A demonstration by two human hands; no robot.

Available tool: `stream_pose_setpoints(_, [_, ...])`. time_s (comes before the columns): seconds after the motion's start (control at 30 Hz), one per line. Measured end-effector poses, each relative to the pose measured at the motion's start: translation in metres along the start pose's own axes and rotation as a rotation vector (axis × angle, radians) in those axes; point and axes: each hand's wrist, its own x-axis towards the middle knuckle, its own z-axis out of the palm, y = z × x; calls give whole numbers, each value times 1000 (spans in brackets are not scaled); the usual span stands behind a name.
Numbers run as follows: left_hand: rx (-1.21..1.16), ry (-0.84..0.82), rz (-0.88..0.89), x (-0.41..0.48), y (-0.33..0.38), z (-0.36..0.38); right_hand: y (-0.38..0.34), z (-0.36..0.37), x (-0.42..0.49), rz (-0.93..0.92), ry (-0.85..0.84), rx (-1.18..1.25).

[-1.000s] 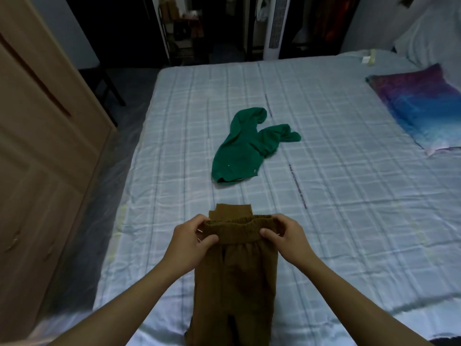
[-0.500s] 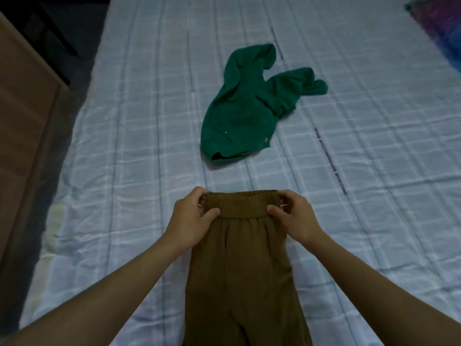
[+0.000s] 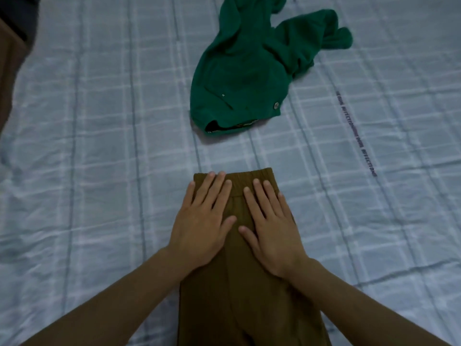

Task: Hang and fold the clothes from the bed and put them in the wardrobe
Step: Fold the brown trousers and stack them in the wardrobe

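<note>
Brown trousers (image 3: 249,303) lie flat on the bed, waistband away from me, legs running off the bottom of the view. My left hand (image 3: 202,221) presses flat on the left side near the waistband, fingers straight. My right hand (image 3: 272,231) lies flat beside it on the right side, fingers straight too. A crumpled green garment (image 3: 244,76) with a button lies on the bed beyond the trousers, apart from them.
The bed is covered by a light blue checked sheet (image 3: 99,146), wrinkled at the left. A strip of wooden wardrobe (image 3: 7,78) shows at the left edge. A line of printed text (image 3: 356,136) runs across the sheet at the right.
Both hands have let go of the waistband they were pinching and now lie flat on the trousers. The view has tilted down and closer to the bed.
</note>
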Motion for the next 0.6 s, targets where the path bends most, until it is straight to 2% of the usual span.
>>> stream_pose_setpoints(0.1, [30, -53, 36, 4, -11, 18, 10, 14, 0, -2, -25, -42])
stream_pose_setpoints(0.37, [58, -40, 49, 4, -11, 20, 13, 18, -1, -31, 0, -49])
stream_pose_setpoints(0.5, [100, -56, -37, -9, 2, 1, 10, 9, -5, -8, -25, -6])
stream_pose_setpoints(0.6, [46, -43, -62, -53, 35, -16, -8, -9, -38, 8, -42, 31])
